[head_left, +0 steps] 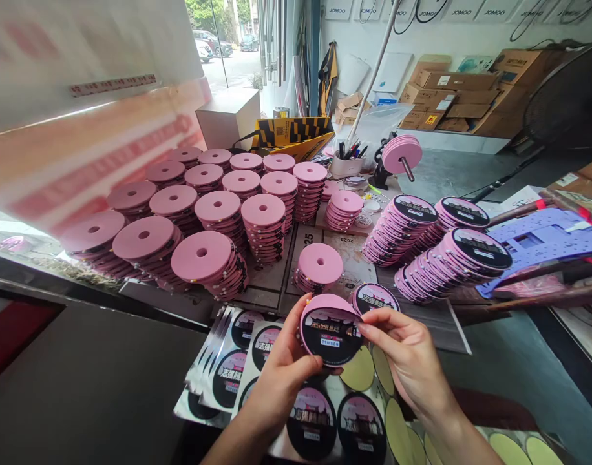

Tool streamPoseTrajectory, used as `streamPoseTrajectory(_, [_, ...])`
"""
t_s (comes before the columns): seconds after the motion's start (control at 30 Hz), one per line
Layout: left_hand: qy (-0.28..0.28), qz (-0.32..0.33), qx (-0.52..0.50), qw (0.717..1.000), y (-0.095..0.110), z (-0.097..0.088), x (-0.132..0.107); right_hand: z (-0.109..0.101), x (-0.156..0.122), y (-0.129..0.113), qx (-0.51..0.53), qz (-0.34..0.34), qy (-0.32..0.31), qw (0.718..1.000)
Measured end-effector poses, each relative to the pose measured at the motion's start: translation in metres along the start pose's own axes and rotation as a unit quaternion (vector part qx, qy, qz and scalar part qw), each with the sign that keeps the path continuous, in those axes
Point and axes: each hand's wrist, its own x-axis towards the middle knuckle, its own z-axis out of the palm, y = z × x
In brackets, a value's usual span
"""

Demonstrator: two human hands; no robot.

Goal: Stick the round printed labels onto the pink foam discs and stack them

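My left hand [285,371] is wrapped round a pink foam disc [321,302], thumb on its near edge. A round black-and-pink sticker [332,352] covers most of the disc's face. My right hand [410,352] pinches the sticker's right edge between thumb and fingers, and its upper edge stands slightly off the disc. Just behind is a disc with a sticker [376,297] on its top. A short stack of plain-topped pink discs [320,266] stands beyond my left hand. Below my hands lie sheets of round stickers [313,421], with bare yellowish circles [358,371] on the top one.
Many stacks of pink discs [201,258] fill the table's left. Leaning stacks with stickered tops [454,268] stand at the right, near a purple patterned board [543,239]. Farther back are a rod holding pink discs [401,154], a pen holder [347,166] and a fan [567,97].
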Motion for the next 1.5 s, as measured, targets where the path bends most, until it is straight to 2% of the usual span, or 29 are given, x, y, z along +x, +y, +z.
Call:
streamPoseTrajectory(0.23, [0.004,0.004,0.018,1.0,-0.001,0.0,-0.001,-0.002,0.001,0.002,-0.014,-0.013,0.001,1.0])
streamPoseTrajectory(0.47, [0.007,0.061,0.078,0.995,-0.002,0.003,-0.003,0.005,-0.001,0.002,-0.079,-0.066,0.034,0.994])
streamPoseTrajectory(0.57, [-0.005,0.081,0.115,0.99,-0.004,0.004,-0.006,0.009,-0.003,0.0,-0.157,-0.108,0.045,0.981])
streamPoseTrajectory(0.63, [-0.006,0.091,0.142,0.986,-0.005,0.004,-0.006,0.01,-0.003,-0.003,-0.239,-0.139,0.051,0.96])
streamPoseTrajectory(0.7, [0.008,0.095,0.159,0.983,-0.006,0.005,-0.003,0.009,-0.003,-0.005,-0.307,-0.152,0.062,0.937])
streamPoseTrajectory(0.73, [0.021,0.095,0.163,0.982,-0.007,0.005,-0.001,0.008,-0.003,-0.005,-0.317,-0.144,0.06,0.936])
streamPoseTrajectory(0.83, [0.059,0.09,0.165,0.98,-0.013,0.008,0.008,0.005,-0.003,-0.003,-0.226,-0.076,0.006,0.971])
streamPoseTrajectory(0.93, [0.048,0.074,0.157,0.984,-0.022,0.012,0.018,-0.005,0.001,-0.003,-0.102,-0.028,-0.032,0.994])
streamPoseTrajectory(1.0, [0.02,0.055,0.154,0.986,-0.028,0.012,0.023,-0.019,0.009,-0.007,-0.068,-0.016,0.007,0.998])
streamPoseTrajectory(1.07, [0.005,0.056,0.196,0.979,-0.033,0.006,0.027,-0.036,0.022,-0.012,-0.055,-0.013,0.084,0.995])
streamPoseTrajectory(1.13, [0.0,0.088,0.308,0.947,-0.036,-0.006,0.03,-0.052,0.036,-0.014,-0.053,-0.009,0.143,0.988])
streamPoseTrajectory(1.17, [-0.013,0.107,0.378,0.919,-0.038,-0.013,0.032,-0.057,0.041,-0.014,-0.056,-0.005,0.151,0.987])
streamPoseTrajectory(1.27, [-0.083,0.13,0.562,0.813,-0.045,-0.031,0.035,-0.064,0.053,-0.006,-0.071,0.003,0.128,0.989])
streamPoseTrajectory(1.37, [-0.14,0.121,0.674,0.715,-0.054,-0.037,0.036,-0.063,0.059,0.006,-0.124,-0.03,0.115,0.985])
streamPoseTrajectory(1.43, [-0.174,0.12,0.703,0.679,-0.06,-0.037,0.038,-0.064,0.062,0.01,-0.166,-0.054,0.118,0.978])
streamPoseTrajectory(1.5, [-0.202,0.119,0.705,0.669,-0.064,-0.038,0.039,-0.065,0.06,0.01,-0.193,-0.067,0.133,0.97])
